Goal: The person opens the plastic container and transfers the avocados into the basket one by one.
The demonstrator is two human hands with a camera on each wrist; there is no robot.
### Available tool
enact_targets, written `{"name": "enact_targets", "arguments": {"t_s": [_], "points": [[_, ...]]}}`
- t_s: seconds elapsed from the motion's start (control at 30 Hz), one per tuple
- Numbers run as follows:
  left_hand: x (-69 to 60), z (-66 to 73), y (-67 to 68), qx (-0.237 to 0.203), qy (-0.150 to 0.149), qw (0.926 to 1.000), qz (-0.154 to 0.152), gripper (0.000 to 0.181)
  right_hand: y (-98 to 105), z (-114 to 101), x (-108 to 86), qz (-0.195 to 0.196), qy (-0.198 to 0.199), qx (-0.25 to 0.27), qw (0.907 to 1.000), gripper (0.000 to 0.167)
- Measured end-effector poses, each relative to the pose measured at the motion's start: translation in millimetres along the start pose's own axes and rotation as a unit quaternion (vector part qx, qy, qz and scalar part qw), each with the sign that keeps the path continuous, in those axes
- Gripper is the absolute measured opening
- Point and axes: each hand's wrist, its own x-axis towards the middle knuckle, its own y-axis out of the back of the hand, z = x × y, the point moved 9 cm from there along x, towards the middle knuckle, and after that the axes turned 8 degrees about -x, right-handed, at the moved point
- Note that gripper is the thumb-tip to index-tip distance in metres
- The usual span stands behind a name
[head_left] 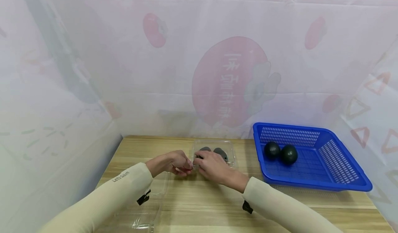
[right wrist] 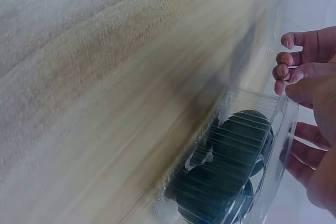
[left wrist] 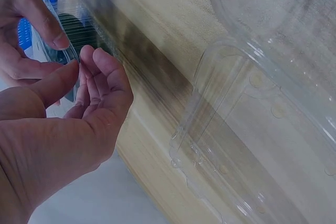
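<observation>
A clear box [head_left: 231,151], seemingly closed, sits on the tabletop [head_left: 202,205] holding dark-green fruits [right wrist: 240,145].

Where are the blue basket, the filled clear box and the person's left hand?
Blue basket [head_left: 314,167]: head view, bare floor inside.
Clear box [right wrist: 252,101]: right wrist view, its ribbed wall.
Left hand [left wrist: 76,129]: left wrist view, middle of the hand.

Arms [head_left: 109,196] extended forward, left fingers [left wrist: 113,72] curled beside right fingers [left wrist: 32,70]

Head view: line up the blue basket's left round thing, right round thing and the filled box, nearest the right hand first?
1. Filled box: at the right hand.
2. Left round thing: rightward, in the blue basket.
3. Right round thing: farther right.
</observation>
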Motion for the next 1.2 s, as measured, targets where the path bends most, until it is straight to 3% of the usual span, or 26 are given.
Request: {"name": "enact_targets", "arguments": {"t_s": [0.33, 0.57, 0.73, 0.9, 1.2], "points": [[3.2, -2.2, 0.1, 0.009, 0.009, 0.9999, -0.002, 0.017, -1, -7, 0.5, 0.064, 0.026, -0.048, 0.9964, 0.004], [4.2, -2.5, 1.4, 0.015, 0.0, 0.9999, 0.004, 0.017, -1, -14, -1.9, 0.119, 0.038, -0.09, 0.9881, 0.016], [3.4, -2.6, 2.5, 0.018, 0.001, 0.9998, 0.009, 0.018, -3, -14, -2.8, 0.117, 0.031, -0.106, 0.987, 0.017], [3.6, -1.9, 2.6, 0.021, 0.001, 0.9997, 0.009, 0.019, -3, -11, -2.7, 0.106, 0.02, -0.097, 0.9894, 0.007], [6.9, -7.1, 3.5, -0.002, 0.017, 0.9998, 0.01, 0.016, -5, -11, -1.5, 0.101, 0.014, -0.103, 0.9895, 0.016]]}}
